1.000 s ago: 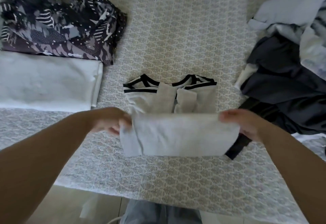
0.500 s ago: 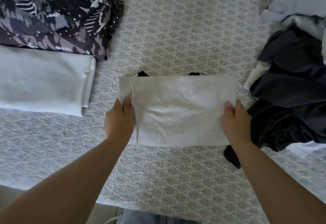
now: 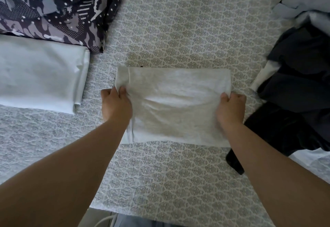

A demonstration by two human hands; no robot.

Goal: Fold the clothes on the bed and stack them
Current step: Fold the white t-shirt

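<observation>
A folded pale grey cotton shirt (image 3: 178,105) lies flat on the patterned grey-and-white bedspread (image 3: 178,30). The left hand (image 3: 116,104) pinches its left edge and the right hand (image 3: 231,109) grips its right edge. Left of the left grip sit a folded white cloth (image 3: 39,73) and a dark camouflage-print garment (image 3: 57,9); right of the right grip lies a heap of dark navy clothes (image 3: 300,84).

I see a bed (image 3: 178,30) that fills almost all of my view. It has a pale cover with small grey leafy shapes in rows. The cover looks a bit bumpy. The bed's near edge runs along the bottom. Below that edge I see a strip of pale floor (image 3: 100,217) and a thin white curved thing I cannot make out. The light is soft and dim.
</observation>
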